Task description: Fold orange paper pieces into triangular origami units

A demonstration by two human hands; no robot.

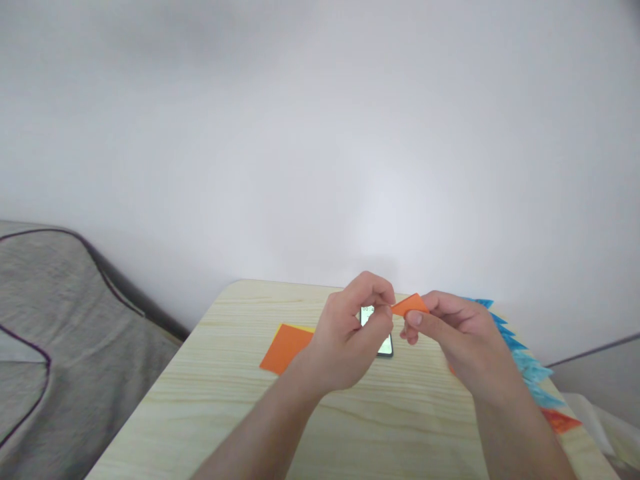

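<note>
A small folded piece of orange paper (413, 304) is held up between my two hands above the table. My left hand (353, 333) pinches its left tip between thumb and forefinger. On the other side, my right hand (463, 337) grips the paper's right part, thumb in front and fingers behind. Beneath my hands lies a phone (385, 348) with its screen lit, partly covered by my left hand. Left of that hand, a stack of orange paper sheets (286, 348) rests on the table, with a yellow edge showing at the back.
Several folded blue paper pieces (530, 365) line the right side of the table (200, 393), with a red-orange folded piece (561, 421) at their near end. A white wall (300, 147) rises behind. Grey fabric with dark piping (75, 320) stands at the left.
</note>
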